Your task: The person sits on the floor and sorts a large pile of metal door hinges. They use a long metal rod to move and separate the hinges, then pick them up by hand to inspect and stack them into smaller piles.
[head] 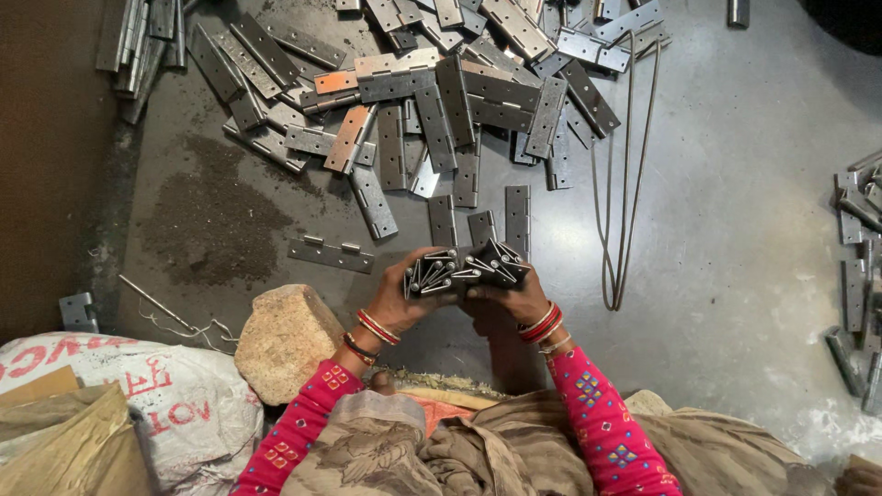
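Both hands clamp a stacked bundle of dark folded steel hinges (pixel 467 269) above the grey floor (pixel 735 230): left hand (pixel 397 296) grips one end, right hand (pixel 516 294) the other, near the loose heap of flat metal hinges (pixel 432 83).

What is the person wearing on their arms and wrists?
Both arms have bright pink sleeves with small diamond patterns in blue, yellow and orange. The left wrist wears red and white bangles plus a darker one. The right wrist wears red and white bangles and a thin pale one. Both hands are bare.
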